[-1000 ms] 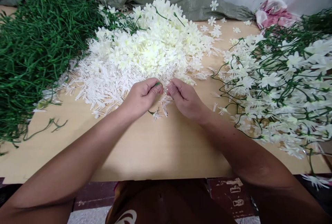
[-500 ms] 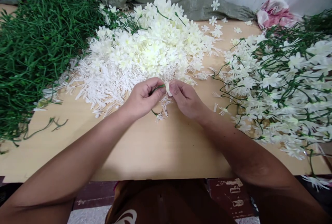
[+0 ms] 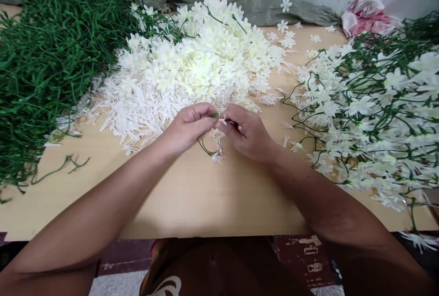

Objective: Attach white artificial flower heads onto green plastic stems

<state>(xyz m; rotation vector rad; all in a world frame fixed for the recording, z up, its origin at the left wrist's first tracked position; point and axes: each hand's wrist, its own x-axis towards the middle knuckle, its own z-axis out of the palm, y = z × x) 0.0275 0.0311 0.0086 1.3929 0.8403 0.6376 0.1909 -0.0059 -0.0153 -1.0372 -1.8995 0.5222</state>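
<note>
My left hand is closed, with a green artificial flower stem pinched between thumb and forefinger. The stem's lower branch curves down below the fingers and carries white stamens at its end. My right hand is closed too, its thumb and fingertips pinching a small white flower piece against the tip of the stem. The two hands nearly touch at the fingertips. Right behind them lies a heap of loose white flower heads, with a spread of thin white stamens along its front left.
A big pile of green stems covers the left of the table. Stemmed white flowers are heaped on the right. Grey-green cloth runs along the back, with a pink and white bag at the back right.
The white piece at my right fingertips now lies more sideways, and the right hand has turned with its fingers curled more. The hanging stem branch has swung slightly right.
</note>
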